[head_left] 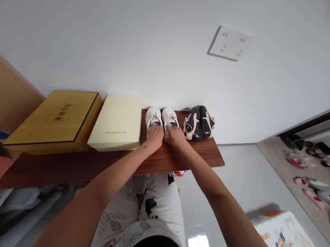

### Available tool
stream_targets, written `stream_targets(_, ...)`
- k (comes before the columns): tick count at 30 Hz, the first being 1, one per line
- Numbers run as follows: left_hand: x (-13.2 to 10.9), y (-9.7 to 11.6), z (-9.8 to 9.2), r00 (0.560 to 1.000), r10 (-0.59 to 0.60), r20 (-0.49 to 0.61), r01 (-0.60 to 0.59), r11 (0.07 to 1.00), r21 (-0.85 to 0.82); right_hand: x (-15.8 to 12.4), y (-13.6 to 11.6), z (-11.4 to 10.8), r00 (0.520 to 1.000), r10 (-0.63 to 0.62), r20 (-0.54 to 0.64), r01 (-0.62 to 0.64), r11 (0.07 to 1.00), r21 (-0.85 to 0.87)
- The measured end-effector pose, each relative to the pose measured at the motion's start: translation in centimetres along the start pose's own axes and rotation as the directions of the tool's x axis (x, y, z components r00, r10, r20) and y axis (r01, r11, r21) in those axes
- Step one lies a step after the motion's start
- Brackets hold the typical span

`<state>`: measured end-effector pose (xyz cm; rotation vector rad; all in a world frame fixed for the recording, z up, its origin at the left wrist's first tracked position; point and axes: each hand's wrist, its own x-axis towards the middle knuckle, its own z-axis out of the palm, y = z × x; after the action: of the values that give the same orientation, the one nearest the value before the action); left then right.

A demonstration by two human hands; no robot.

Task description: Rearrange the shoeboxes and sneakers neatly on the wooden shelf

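Observation:
Two white lace-up sneakers stand side by side on a brown wooden shelf (pixel 108 164), toes toward the wall. My left hand (pixel 155 136) is closed over the heel of the left sneaker (pixel 153 113). Over the heel of the right sneaker (pixel 169 115), my right hand (pixel 175 134) grips in the same way, its thumb at the shoe opening. To the right, a pair of dark brown and cream shoes (pixel 200 124) lies on its sides, sole to sole. A pale yellow shoebox (pixel 117 119) is left of the sneakers.
A larger gold box (pixel 55 119) marked MMOK sits at the shelf's left end. Behind is a white wall with a socket plate (pixel 229 43). At right, several shoes (pixel 317 188) rest on the floor, and a white printed package (pixel 283 231) lies at lower right.

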<state>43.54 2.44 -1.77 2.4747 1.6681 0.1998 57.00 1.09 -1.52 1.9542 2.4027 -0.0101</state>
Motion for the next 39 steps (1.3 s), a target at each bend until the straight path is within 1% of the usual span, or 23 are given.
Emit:
stream_targets(2,-0.1,-0.1,0.1,1.000,-0.008,-0.002,0.008,1.000,-0.001,-0.5,0.0,0.2,0.999,0.008,-0.047,-0.005,0.999,0.047)
stream_targets(3,-0.3,-0.2,0.1,1.000,-0.013,-0.022,0.013,1.000,-0.008,-1.0,0.2,0.4,0.995,0.007,-0.097,0.002,0.996,0.087)
stream_targets(5,-0.7,-0.4,0.2,0.994,-0.005,-0.111,-0.001,0.999,-0.051,-2.5,1.4,1.0,0.966,0.034,-0.257,0.019,0.979,0.202)
stream_targets(6,-1.0,-0.3,0.3,0.985,0.016,-0.171,-0.032,0.995,-0.092,-3.4,2.5,1.4,0.930,0.093,-0.355,0.009,0.961,0.275)
stream_targets(7,-1.2,-0.1,0.5,0.973,0.051,-0.224,-0.085,0.986,-0.145,-4.3,4.0,1.8,0.874,0.190,-0.447,-0.022,0.934,0.355)
stream_targets(8,-1.3,0.3,0.7,0.962,0.099,-0.256,-0.154,0.966,-0.207,-5.3,5.7,2.3,0.792,0.326,-0.516,-0.078,0.893,0.443)
stream_targets(9,-1.2,1.1,1.1,0.952,0.153,-0.266,-0.229,0.932,-0.280,-6.1,7.6,2.8,0.679,0.487,-0.549,-0.161,0.829,0.535)
stream_targets(10,-1.1,2.1,1.6,0.945,0.204,-0.254,-0.289,0.886,-0.362,-6.7,9.6,3.2,0.557,0.633,-0.538,-0.248,0.744,0.620)
stream_targets(11,-0.8,3.4,2.2,0.944,0.240,-0.227,-0.320,0.835,-0.448,-7.2,11.6,3.7,0.445,0.750,-0.490,-0.326,0.645,0.691)
stream_targets(12,-0.4,4.9,2.9,0.949,0.253,-0.188,-0.315,0.789,-0.528,-7.4,13.4,4.0,0.393,0.821,-0.415,-0.381,0.556,0.739)
stream_targets(13,0.2,6.4,3.6,0.961,0.238,-0.142,-0.275,0.755,-0.595,-7.5,15.1,4.4,0.401,0.856,-0.325,-0.412,0.486,0.771)
stream_targets(14,0.9,7.9,4.3,0.975,0.201,-0.091,-0.212,0.735,-0.644,-7.4,16.4,4.6,0.439,0.867,-0.238,-0.429,0.435,0.792)
stream_targets(16,2.4,10.5,5.4,0.994,0.109,0.017,-0.067,0.722,-0.689,-7.0,18.1,5.0,0.557,0.824,-0.107,-0.421,0.391,0.818)
stream_targets(17,3.1,11.4,5.8,0.995,0.075,0.070,-0.006,0.724,-0.689,-6.9,18.6,5.2,0.606,0.792,-0.079,-0.400,0.388,0.830)
stream_targets(18,3.7,12.0,6.1,0.991,0.058,0.116,0.037,0.733,-0.679,-6.7,18.8,5.2,0.639,0.766,-0.072,-0.376,0.393,0.839)
stream_targets(19,4.3,12.4,6.2,0.987,0.054,0.149,0.060,0.747,-0.662,-6.6,18.9,5.2,0.658,0.748,-0.080,-0.355,0.403,0.843)
stream_targets(21,5.0,12.8,6.0,0.983,0.074,0.166,0.046,0.782,-0.621,-6.5,19.1,4.9,0.672,0.732,-0.112,-0.347,0.446,0.825)
stream_targets(24,5.6,13.1,4.8,0.979,0.155,0.132,-0.056,0.828,-0.558,-6.5,19.6,3.9,0.705,0.690,-0.161,-0.407,0.580,0.706)
stream_targets(27,6.1,13.7,3.3,0.960,0.231,0.160,-0.137,0.882,-0.450,-6.7,19.9,2.5,0.773,0.604,-0.195,-0.459,0.744,0.486)
stream_targets(30,6.7,14.3,2.2,0.942,0.271,0.198,-0.193,0.919,-0.343,-7.0,19.7,1.7,0.849,0.494,-0.187,-0.443,0.859,0.256)
stream_targets(32,7.0,14.4,1.8,0.937,0.284,0.204,-0.210,0.924,-0.320,-7.2,19.2,1.6,0.889,0.424,-0.172,-0.401,0.903,0.152)
stream_targets(34,7.1,14.4,1.6,0.936,0.278,0.213,-0.203,0.927,-0.316,-7.2,18.6,1.6,0.912,0.376,-0.162,-0.365,0.926,0.094)
stream_targets(39,7.3,14.6,1.4,0.930,0.273,0.244,-0.204,0.940,-0.272,-6.5,17.5,1.7,0.931,0.330,-0.158,-0.332,0.943,0.017)
